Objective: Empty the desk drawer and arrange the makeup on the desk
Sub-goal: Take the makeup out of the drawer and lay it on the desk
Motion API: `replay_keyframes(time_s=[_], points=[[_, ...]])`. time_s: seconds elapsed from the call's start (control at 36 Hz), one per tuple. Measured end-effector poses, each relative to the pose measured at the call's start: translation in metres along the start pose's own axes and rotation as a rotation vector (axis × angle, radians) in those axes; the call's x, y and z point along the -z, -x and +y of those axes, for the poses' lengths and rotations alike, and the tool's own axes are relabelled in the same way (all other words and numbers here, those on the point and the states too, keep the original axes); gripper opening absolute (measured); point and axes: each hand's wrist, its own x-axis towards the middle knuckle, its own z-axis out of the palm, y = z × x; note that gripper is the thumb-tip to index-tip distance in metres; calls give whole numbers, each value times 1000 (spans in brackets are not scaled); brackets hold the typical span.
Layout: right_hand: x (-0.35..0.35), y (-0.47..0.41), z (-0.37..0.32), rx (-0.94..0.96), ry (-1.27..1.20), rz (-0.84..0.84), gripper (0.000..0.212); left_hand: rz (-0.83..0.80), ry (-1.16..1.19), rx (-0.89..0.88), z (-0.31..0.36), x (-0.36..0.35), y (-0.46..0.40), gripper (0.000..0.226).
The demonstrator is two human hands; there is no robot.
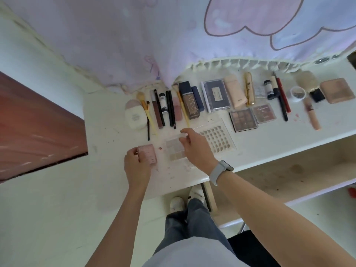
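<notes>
The left hand [135, 164] grips a small pink compact [148, 155] near the front edge of the desk [256, 143]; the right hand [194, 145] pinches the far edge of a pale palette [174, 149] that lies flat just beside the compact. Both items sit apart from the row along the back edge and appear to be the pieces not yet placed.

The drawer [285, 170], pulled out below the front edge at the right, shows a bare, stained bottom in the part visible; its right end runs out of view. Emptying is judged essentially complete.

Arrangement status, largest to smallest:
- Perforated clear tray [217, 138]: mid-desk, touching or just beside the right hand
- Black-framed palette [216, 95], tan compact [337, 90], foundation bottle [189, 100], white tube [133, 115]: in the back row
- Two brown palettes [243, 119]: in front of that row
- Brushes, pencils, small tubes: side by side in the row

Remaining work: position the two held items and possibly the tray
</notes>
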Motion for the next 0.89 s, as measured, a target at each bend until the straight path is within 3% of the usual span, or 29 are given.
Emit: replay_keyframes(time_s=[0.33, 0.44, 0.58, 0.89], points=[[-17, 0, -18, 81, 230, -56, 40, -32, -111, 80, 4, 13, -11, 40], [-19, 12, -16, 256, 341, -56, 35, -44, -100, 71, 4, 22, -22, 41], [-29, 31, -6, 456, 537, -195, 38, -53, -78, 68, 9, 28, -35, 46], [-33, 37, 5, 455, 619, -256, 50, -123, 7, -37, 5, 29, -26, 44]])
